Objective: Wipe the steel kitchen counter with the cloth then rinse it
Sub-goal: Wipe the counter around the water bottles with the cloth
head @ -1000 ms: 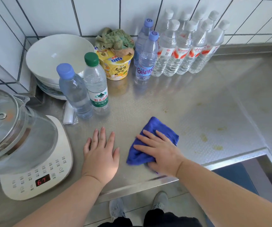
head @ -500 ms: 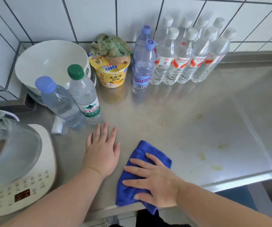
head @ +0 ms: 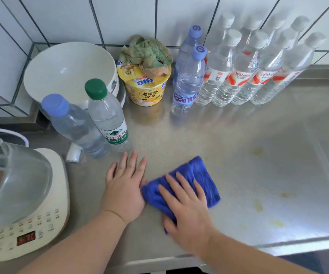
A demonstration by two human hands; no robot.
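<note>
Steel counter [head: 209,135] (yellow-stained), blue cloth [head: 203,175], bottles [head: 238,76], noodle cup [head: 146,89], kettle base [head: 47,214]

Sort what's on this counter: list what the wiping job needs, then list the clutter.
Job: blue cloth, counter, yellow stains, right hand pressing the cloth, left hand flat beside it.

Clutter: bottles, noodle cup, green rag, bowls, kettle.

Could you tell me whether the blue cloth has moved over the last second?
Yes. The blue cloth slid left, now touching the resting left hand.
</note>
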